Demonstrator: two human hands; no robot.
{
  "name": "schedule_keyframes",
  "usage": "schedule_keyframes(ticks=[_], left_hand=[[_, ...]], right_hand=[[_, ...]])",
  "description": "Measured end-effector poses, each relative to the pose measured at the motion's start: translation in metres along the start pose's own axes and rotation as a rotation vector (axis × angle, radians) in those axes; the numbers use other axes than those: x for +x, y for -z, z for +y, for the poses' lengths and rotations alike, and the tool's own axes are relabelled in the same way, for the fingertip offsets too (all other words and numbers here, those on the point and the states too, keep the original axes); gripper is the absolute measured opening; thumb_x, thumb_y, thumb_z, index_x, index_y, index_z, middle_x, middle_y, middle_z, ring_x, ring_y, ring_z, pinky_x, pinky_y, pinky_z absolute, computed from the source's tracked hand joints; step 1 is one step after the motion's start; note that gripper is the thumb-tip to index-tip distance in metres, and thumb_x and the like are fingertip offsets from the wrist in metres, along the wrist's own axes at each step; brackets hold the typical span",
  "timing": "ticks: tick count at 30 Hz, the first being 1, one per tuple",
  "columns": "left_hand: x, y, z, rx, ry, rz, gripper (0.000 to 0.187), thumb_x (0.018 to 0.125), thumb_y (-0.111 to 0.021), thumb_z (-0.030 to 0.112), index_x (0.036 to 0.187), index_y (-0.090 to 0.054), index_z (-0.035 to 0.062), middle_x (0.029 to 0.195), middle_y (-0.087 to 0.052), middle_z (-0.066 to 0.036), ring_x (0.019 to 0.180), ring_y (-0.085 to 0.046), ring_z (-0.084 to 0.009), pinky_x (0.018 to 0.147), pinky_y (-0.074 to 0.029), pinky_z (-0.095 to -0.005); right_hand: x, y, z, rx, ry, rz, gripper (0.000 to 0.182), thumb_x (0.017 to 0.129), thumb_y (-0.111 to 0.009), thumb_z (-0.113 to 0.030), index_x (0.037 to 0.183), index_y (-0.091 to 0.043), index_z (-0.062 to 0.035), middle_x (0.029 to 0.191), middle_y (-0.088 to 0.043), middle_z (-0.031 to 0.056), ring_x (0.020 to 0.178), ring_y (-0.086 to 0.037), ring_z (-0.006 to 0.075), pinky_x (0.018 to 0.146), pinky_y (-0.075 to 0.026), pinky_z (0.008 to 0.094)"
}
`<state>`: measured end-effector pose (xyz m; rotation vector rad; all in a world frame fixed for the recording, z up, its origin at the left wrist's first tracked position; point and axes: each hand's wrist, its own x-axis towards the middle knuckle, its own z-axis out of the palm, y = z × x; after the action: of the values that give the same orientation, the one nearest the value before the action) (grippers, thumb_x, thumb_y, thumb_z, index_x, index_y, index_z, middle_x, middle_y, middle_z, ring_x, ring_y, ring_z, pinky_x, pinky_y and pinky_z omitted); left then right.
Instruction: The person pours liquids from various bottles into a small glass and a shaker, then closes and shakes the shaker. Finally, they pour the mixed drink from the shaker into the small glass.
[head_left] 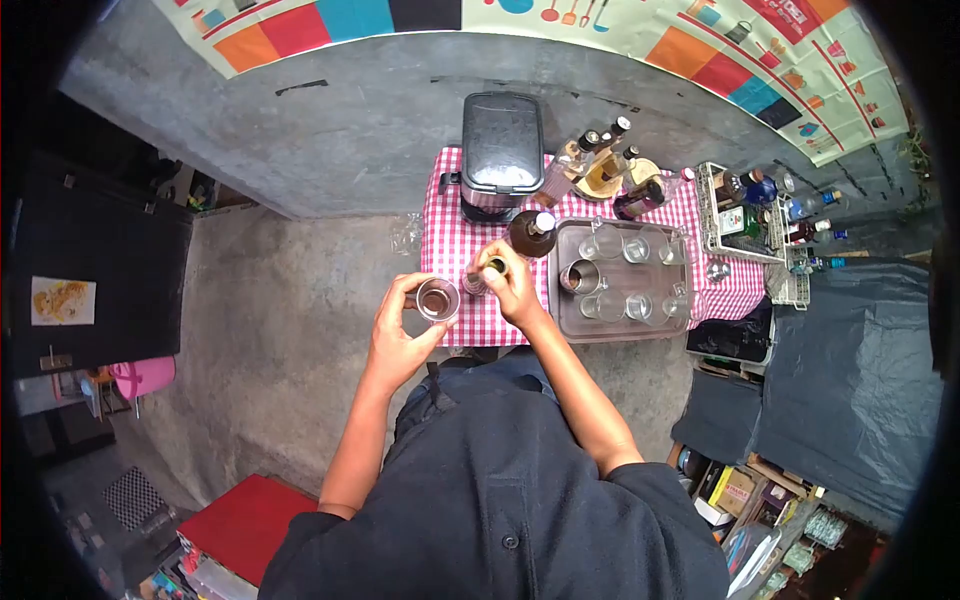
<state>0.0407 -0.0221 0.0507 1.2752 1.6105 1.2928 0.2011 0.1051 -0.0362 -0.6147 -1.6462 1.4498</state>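
My left hand (402, 338) is closed round a clear glass (438, 299) with a little dark liquid at its bottom, held at the left edge of the checked tablecloth. Just right of it, my right hand (513, 288) pinches a small jigger-like cup (495, 266) with something yellowish inside. Below that hand, partly hidden, a clear glass (475, 284) stands on the cloth. Close behind my right hand is a dark round bottle (533, 233) with a white cap.
A brown tray (620, 330) holds several glasses and a metal cup (579, 277). A black-lidded bin (502, 145) stands at the back left of the table. Bottles (609, 170) and a white basket (709, 215) are farther right.
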Motion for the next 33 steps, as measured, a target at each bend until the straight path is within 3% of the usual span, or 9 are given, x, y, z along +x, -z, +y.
schedule_keyframes(ticks=[3,6,14,17,20,21,26,29,33], left_hand=[[0.002,-0.001,-0.002,0.026,-0.011,-0.012,0.057,0.073,-0.078,-0.004,0.124,-0.054,0.0041,0.118,-0.054,-0.006,0.110,-0.059,-0.0161,0.098,-0.047,-0.0311],[0.004,-0.004,0.004,-0.040,0.007,-0.027,0.059,0.073,-0.077,-0.004,0.125,-0.052,0.0033,0.118,-0.056,-0.006,0.112,-0.058,-0.0165,0.100,-0.046,-0.0316],[0.011,-0.020,0.012,-0.167,0.046,-0.075,0.060,0.073,-0.077,-0.005,0.127,-0.050,0.0023,0.118,-0.057,-0.007,0.114,-0.057,-0.0171,0.101,-0.045,-0.0319],[0.014,-0.030,0.020,-0.171,0.021,-0.139,0.061,0.073,-0.077,-0.005,0.127,-0.050,0.0018,0.119,-0.057,-0.007,0.114,-0.057,-0.0172,0.101,-0.045,-0.0320],[0.016,-0.048,0.026,-0.173,0.016,-0.205,0.062,0.072,-0.077,-0.005,0.128,-0.051,0.0016,0.121,-0.057,-0.008,0.116,-0.057,-0.0175,0.102,-0.045,-0.0321],[0.017,-0.056,0.029,-0.180,0.018,-0.244,0.062,0.072,-0.077,-0.004,0.128,-0.051,0.0017,0.121,-0.057,-0.008,0.117,-0.057,-0.0175,0.102,-0.045,-0.0322],[0.029,-0.109,0.021,-0.091,0.065,-0.353,0.060,0.073,-0.079,0.002,0.127,-0.053,0.0022,0.121,-0.058,-0.008,0.115,-0.058,-0.0187,0.100,-0.046,-0.0336],[0.038,-0.143,0.009,0.037,0.000,-0.337,0.055,0.075,-0.080,0.012,0.124,-0.056,0.0058,0.116,-0.062,-0.009,0.102,-0.062,-0.0223,0.087,-0.050,-0.0336],[0.045,-0.183,-0.010,0.096,0.048,-0.321,0.055,0.074,-0.079,0.011,0.123,-0.055,0.0044,0.116,-0.061,-0.013,0.107,-0.062,-0.0276,0.091,-0.049,-0.0378]], right_hand=[[0.006,0.012,-0.007,-0.116,-0.056,-0.103,0.038,0.093,-0.057,-0.035,0.103,-0.053,0.0011,0.102,-0.063,0.0144,0.100,-0.062,0.0222,0.091,-0.048,0.0365],[0.010,0.017,-0.022,-0.310,-0.083,-0.120,0.039,0.094,-0.058,-0.029,0.118,-0.053,0.0007,0.114,-0.062,0.0156,0.111,-0.060,0.0259,0.096,-0.046,0.0369],[0.012,0.035,-0.076,-0.558,-0.185,-0.287,0.057,0.094,-0.061,-0.031,0.137,-0.039,-0.0008,0.131,-0.050,0.0215,0.118,-0.055,0.0388,0.097,-0.046,0.0426],[-0.005,0.056,-0.081,-0.571,-0.120,-0.279,0.052,0.092,-0.061,-0.026,0.134,-0.042,-0.0010,0.125,-0.052,0.0217,0.112,-0.057,0.0405,0.093,-0.047,0.0466],[-0.033,0.098,-0.083,-0.640,-0.220,-0.233,0.050,0.092,-0.061,-0.025,0.132,-0.045,-0.0016,0.125,-0.054,0.0210,0.114,-0.058,0.0377,0.095,-0.048,0.0442],[-0.044,0.114,-0.075,-0.661,-0.351,-0.205,0.054,0.089,-0.065,-0.023,0.133,-0.044,0.0000,0.126,-0.054,0.0211,0.116,-0.058,0.0369,0.096,-0.047,0.0433],[-0.097,0.197,-0.034,-0.919,-0.571,-0.086,0.073,0.083,-0.071,-0.020,0.142,-0.034,-0.0006,0.133,-0.048,0.0226,0.124,-0.051,0.0399,0.101,-0.045,0.0435],[-0.112,0.231,-0.010,-0.930,-0.613,-0.133,0.084,0.079,-0.075,-0.023,0.146,-0.029,-0.0003,0.136,-0.046,0.0235,0.127,-0.048,0.0399,0.104,-0.044,0.0432],[-0.120,0.246,0.015,-0.862,-0.658,-0.249,0.088,0.077,-0.077,-0.024,0.146,-0.028,0.0002,0.138,-0.045,0.0250,0.127,-0.049,0.0397,0.103,-0.045,0.0441]])
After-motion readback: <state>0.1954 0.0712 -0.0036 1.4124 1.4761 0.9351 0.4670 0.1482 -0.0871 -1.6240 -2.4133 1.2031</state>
